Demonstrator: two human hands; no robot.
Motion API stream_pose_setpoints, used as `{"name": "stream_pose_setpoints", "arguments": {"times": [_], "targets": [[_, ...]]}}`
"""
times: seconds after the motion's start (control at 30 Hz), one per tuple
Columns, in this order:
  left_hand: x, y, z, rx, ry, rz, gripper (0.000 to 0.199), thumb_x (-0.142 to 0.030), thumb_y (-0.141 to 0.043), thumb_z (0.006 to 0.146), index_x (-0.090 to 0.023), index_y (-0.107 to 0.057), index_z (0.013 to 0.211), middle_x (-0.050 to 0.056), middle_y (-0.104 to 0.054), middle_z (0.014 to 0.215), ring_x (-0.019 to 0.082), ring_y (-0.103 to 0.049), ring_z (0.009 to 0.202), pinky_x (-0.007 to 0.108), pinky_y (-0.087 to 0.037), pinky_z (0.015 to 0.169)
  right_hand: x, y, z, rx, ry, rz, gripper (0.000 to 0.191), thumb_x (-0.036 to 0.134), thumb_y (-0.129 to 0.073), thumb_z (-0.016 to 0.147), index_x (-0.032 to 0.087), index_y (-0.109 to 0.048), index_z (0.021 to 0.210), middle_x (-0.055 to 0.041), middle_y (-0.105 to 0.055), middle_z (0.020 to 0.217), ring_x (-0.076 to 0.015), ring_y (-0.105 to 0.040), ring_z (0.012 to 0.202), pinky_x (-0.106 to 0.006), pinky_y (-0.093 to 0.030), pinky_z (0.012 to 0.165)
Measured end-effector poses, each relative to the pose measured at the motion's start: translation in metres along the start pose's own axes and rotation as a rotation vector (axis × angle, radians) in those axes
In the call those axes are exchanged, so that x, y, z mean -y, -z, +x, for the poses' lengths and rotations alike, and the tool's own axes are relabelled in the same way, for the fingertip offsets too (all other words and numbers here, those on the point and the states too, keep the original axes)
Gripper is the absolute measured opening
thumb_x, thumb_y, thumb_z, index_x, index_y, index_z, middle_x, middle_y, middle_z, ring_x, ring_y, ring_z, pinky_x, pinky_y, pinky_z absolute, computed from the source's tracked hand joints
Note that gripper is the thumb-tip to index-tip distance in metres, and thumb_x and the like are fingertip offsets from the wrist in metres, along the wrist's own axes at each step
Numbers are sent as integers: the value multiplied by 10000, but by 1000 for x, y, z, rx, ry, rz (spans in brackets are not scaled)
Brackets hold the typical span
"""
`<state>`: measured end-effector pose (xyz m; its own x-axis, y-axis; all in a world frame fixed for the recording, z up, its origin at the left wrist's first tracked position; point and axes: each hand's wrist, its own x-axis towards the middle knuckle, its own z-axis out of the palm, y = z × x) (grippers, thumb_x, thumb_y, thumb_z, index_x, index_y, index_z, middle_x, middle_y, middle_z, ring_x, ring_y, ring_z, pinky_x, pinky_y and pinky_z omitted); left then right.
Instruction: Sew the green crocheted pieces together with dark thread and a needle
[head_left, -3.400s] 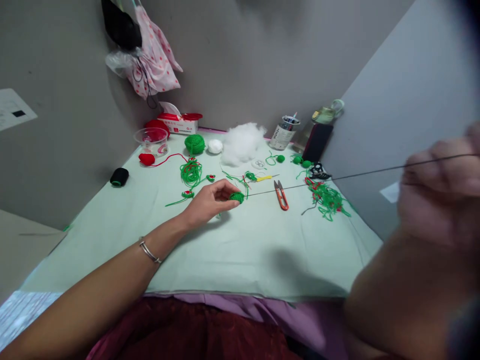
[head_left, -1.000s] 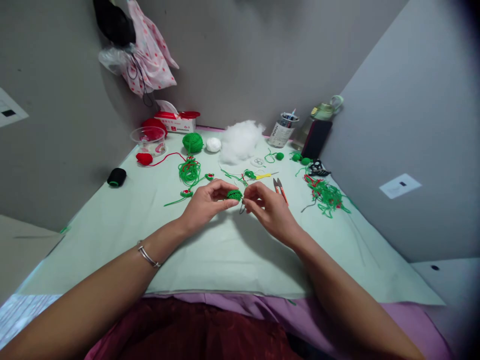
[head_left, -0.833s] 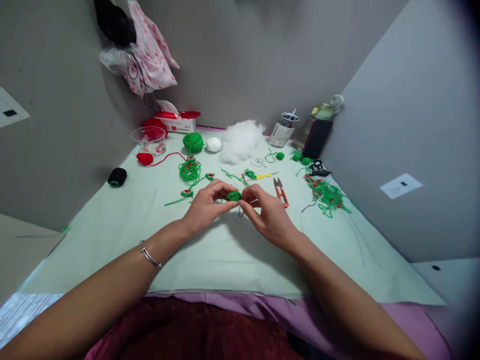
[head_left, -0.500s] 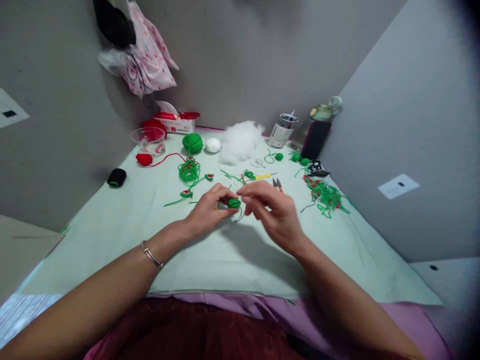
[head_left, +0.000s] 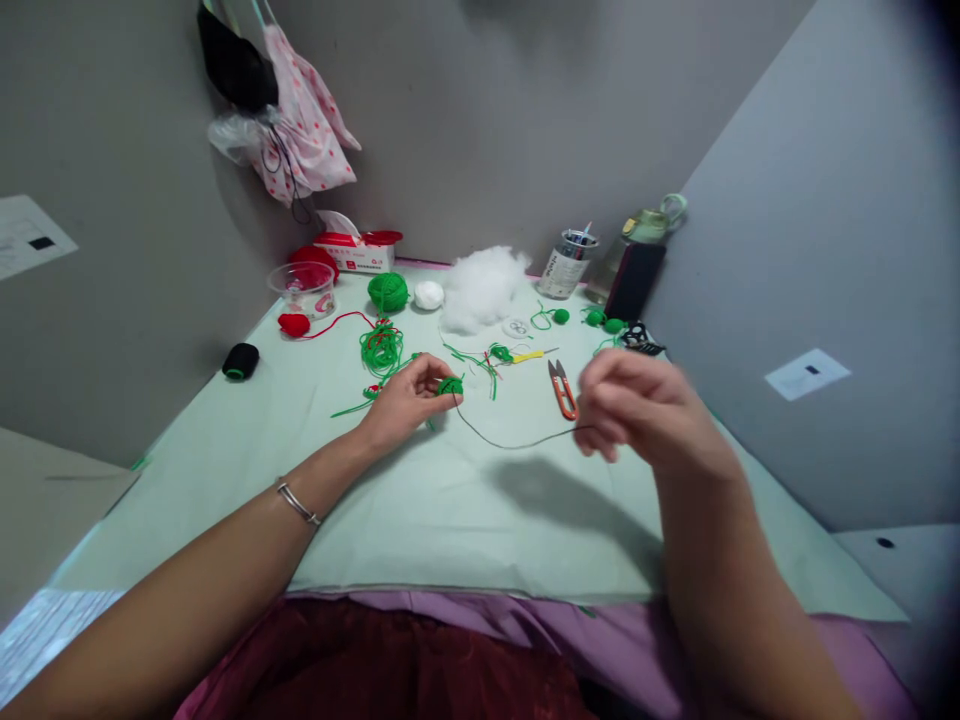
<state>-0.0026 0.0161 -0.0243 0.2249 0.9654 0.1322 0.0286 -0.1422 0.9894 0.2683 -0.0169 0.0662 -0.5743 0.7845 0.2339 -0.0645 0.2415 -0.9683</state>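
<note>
My left hand (head_left: 409, 400) pinches a small green crocheted piece (head_left: 450, 387) between thumb and fingers. A dark thread (head_left: 510, 446) runs from that piece in a slack curve to my right hand (head_left: 626, 405), which is raised on the right, blurred, with its fingers closed on the thread. Whether a needle is in those fingers cannot be made out. Orange-handled snips (head_left: 564, 392) lie just left of my right hand. Behind the piece are a yellow-handled hook (head_left: 527, 356) and green yarn scraps (head_left: 487, 370).
White stuffing (head_left: 484, 288), a green yarn ball (head_left: 388, 292), and a tangle of green yarn (head_left: 381, 348) lie farther back. A black thread spool (head_left: 241, 361) is at left, a clear tub (head_left: 304, 292) behind it. A pen jar (head_left: 566, 265) and bottle (head_left: 646, 225) stand back right.
My right hand has moved away from the green piece to the right, and the thread now stretches between my hands. My left hand, still holding the piece, has shifted slightly left and up.
</note>
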Motion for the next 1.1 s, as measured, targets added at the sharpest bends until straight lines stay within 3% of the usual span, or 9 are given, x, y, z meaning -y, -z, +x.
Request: {"name": "stream_pose_setpoints", "arguments": {"times": [0.1,0.2,0.27,0.4,0.5,0.73,0.9,1.0,1.1], "targets": [[1,1,0,-28,-45,-14,341,-258,-798,723,-202,-560,961,13,-605,969,150,-565,905,309,-439,831,-22,7,9,78,-208,-526,246,368,-506,1016,188,-674,1022,-44,-714,862,-121,-633,581,-289,-504,634],[0,2,0,-24,-65,33,386,-259,-790,738,-226,-616,1081,26,-607,1021,164,-560,946,318,-446,847,-38,20,16,-273,-331,-1155,279,312,-445,1030,198,-690,1099,-87,-725,1074,-193,-675,806,-315,-449,730],[-1,2,0,-4,-74,83,334,-268,-773,757,-227,-665,1071,38,-612,1055,165,-549,928,324,-452,843,-49,28,20,-407,-443,-1415,281,336,-461,1023,197,-683,1125,-109,-711,1122,-257,-663,961,-324,-421,740],[-5,2,-1,19,-62,88,271,-275,-761,767,-222,-695,1024,41,-615,1065,172,-551,922,329,-465,838,-69,31,26,-263,-614,-1579,361,437,-511,992,165,-654,1182,-157,-666,1173,-298,-625,1066,-321,-410,733],[-7,2,-2,40,-17,76,315,-283,-743,784,-230,-683,1089,40,-619,1093,172,-560,939,326,-467,846,-79,29,30,-201,-644,-1590,326,328,-440,1006,135,-677,1118,-177,-659,1153,-300,-644,1029,-332,-414,733],[-3,5,-2,120,-15,52,381,-270,-674,851,-231,-652,1229,64,-632,1200,193,-569,1066,348,-446,944,-82,49,30,-363,-641,-1483,332,191,-412,949,122,-697,1106,-193,-702,1092,-292,-666,959,-330,-416,738],[-3,4,-2,84,-8,0,395,-287,-715,827,-210,-674,1212,68,-653,1143,195,-587,1036,358,-454,953,-67,40,28,-455,-357,-731,266,220,-418,941,142,-654,1037,-9,-591,615,-143,-544,580,-246,-365,579],[-5,3,-2,43,9,-21,402,-292,-744,798,-196,-685,1184,63,-664,1099,195,-600,1006,357,-464,943,-62,16,28,-321,-259,-430,284,403,-493,958,157,-633,979,44,-462,610,-94,-401,508,-229,-300,506],[-5,3,-2,20,12,-38,406,-301,-758,787,-195,-688,1172,59,-675,1076,197,-610,1004,362,-468,950,-65,-6,29,-255,-181,-422,355,493,-663,864,163,-636,991,35,-478,700,-86,-390,570,-230,-306,531]]}}
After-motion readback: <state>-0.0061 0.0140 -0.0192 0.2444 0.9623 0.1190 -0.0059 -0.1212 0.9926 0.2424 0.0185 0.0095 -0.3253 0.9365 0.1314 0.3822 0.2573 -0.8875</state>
